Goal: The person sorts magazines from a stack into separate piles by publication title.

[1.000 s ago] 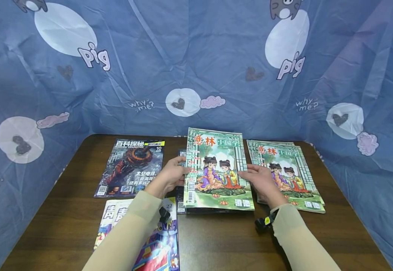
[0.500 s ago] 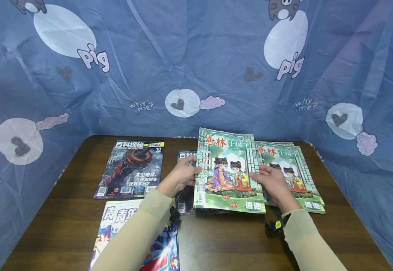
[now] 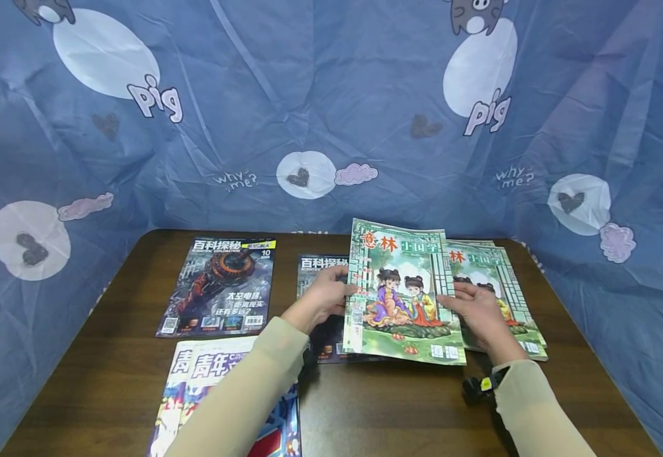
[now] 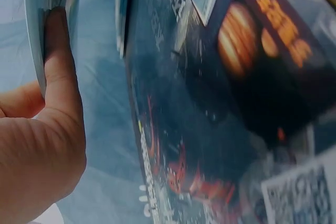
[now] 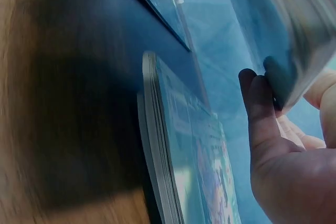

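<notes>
A green-covered magazine (image 3: 402, 298) with two cartoon children in robes is held raised over the table. My left hand (image 3: 325, 297) grips its left edge, with the thumb on the cover and fingers beneath. At the right edge, my right hand (image 3: 482, 317) pinches it; the right wrist view shows the thumb and fingers (image 5: 260, 95) on either side of the pages. Just to the right lies a stack of magazines with the same cover (image 3: 493, 260), partly hidden. Below the held one, a dark science magazine (image 3: 322, 352) lies on the table, mostly covered.
Another dark science magazine (image 3: 217, 292) lies at the back left. In front of it are overlapping colourful magazines (image 3: 174, 393), partly behind the left sleeve. The brown wooden table (image 3: 388, 412) meets a blue patterned cloth (image 3: 223, 127) at the back and sides.
Both hands have carried the green magazine to the right. It now overlaps the right-hand stack more and uncovers more of the dark magazine below.
</notes>
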### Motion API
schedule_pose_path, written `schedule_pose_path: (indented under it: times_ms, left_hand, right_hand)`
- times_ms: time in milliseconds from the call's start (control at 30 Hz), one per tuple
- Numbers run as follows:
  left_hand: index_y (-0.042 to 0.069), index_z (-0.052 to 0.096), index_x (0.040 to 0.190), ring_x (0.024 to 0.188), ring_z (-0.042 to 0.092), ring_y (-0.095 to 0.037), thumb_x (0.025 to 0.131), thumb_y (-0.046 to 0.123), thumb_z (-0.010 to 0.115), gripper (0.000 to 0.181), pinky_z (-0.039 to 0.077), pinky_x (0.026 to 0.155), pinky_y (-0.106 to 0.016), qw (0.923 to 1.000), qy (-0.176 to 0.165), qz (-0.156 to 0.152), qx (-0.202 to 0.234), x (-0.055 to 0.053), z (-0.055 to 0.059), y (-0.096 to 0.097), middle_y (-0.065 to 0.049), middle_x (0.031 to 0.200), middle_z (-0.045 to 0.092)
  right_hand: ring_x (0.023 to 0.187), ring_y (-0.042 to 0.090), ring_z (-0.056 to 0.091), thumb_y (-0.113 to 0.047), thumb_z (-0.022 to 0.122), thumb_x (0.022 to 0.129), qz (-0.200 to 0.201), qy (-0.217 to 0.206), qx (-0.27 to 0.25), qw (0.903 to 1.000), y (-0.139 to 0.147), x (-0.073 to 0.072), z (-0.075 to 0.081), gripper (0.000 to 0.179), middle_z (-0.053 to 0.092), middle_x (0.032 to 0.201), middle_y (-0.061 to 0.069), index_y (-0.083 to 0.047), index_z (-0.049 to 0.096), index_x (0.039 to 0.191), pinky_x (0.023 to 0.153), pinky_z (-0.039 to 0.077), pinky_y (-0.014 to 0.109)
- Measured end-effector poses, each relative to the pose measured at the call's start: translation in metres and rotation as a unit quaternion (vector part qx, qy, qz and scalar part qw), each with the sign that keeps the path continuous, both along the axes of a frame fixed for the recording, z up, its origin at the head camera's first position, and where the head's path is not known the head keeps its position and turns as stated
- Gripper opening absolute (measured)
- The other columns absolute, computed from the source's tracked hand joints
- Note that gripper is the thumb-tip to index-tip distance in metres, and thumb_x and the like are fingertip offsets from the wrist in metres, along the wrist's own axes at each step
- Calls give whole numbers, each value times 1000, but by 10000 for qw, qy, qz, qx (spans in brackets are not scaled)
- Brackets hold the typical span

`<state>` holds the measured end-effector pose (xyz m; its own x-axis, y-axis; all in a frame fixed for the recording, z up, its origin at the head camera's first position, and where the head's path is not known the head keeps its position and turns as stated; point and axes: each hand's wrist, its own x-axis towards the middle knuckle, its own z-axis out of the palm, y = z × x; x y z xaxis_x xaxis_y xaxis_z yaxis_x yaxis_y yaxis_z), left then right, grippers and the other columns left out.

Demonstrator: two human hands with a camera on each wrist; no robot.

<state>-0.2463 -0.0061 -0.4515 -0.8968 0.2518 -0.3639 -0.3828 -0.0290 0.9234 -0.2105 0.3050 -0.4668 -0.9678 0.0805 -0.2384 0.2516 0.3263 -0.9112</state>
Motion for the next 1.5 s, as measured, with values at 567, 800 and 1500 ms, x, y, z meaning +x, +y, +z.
schedule_pose_path:
  times_ms: [567,800,1500]
  left_hand:
    - [0,51,142,67,70,-25,102,-1,57,41,61,65,-43,9995,181,-242,-50,-4,-4,41,-18,94,68]
    - [0,53,138,66,68,-23,101,2,59,38,59,63,-42,9991,281,-206,-239,-2,-3,61,-15,92,68]
    - [-6,52,141,72,69,-26,100,2,63,43,60,63,-39,9987,242,58,-453,-5,-3,110,-12,99,62]
  right_hand:
    - [144,40,32,-29,76,94,-394,31,-1,9992,30,6,6,82,31,156,32,8,32,153,112,36,50]
    - [134,34,45,-30,74,96,-588,-43,-99,9982,43,6,5,82,32,155,32,7,29,155,88,53,26]
    - [118,24,57,-27,71,98,-1081,62,-27,9941,74,13,5,80,37,152,32,9,28,154,77,54,21]
